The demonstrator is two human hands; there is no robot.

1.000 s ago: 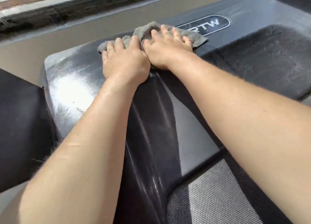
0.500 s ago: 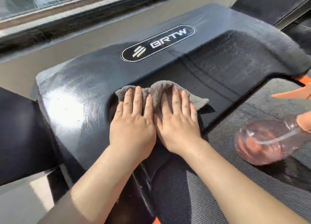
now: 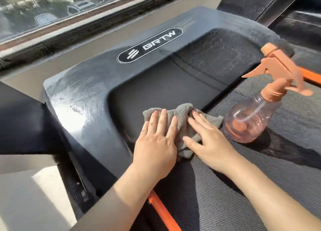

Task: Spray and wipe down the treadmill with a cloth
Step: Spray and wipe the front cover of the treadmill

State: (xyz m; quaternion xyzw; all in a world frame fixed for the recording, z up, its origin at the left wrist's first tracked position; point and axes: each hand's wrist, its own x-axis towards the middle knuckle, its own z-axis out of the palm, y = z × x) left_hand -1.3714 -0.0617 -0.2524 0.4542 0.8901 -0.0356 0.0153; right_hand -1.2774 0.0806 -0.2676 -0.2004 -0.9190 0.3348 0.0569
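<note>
Grey and soft, the crumpled microfibre cloth (image 3: pixel 184 114) lies at the near edge of the black plastic motor cover (image 3: pixel 97 84) of the treadmill (image 3: pixel 199 69), just where the cover meets the dark woven running belt (image 3: pixel 243 187). A part of the cloth hangs over onto the belt.

Both hands are flat on it. The left hand (image 3: pixel 156 144) presses the left half with straight fingers, and the right hand (image 3: pixel 210 144) presses the right half in the same way. Neither hand grasps the cloth; they only push it down against the surface.

The transparent pink spray bottle (image 3: pixel 250 119) with the orange trigger head stands upright on the belt, just beside the right hand and not touched by it. Farther back, the oval logo badge (image 3: pixel 150 45) is on top of the cover.

I judge that the wiping step is in hand. The left corner of the cover is glossy with round wipe marks, while the recessed area at the right looks dull and dusty, so this side seems not yet done.

The next move probably calls for sliding the cloth to the right and forward under even pressure of both palms. The bottle is close to this path, so the right hand should go around it or put it aside first, otherwise it can tip over.
</note>
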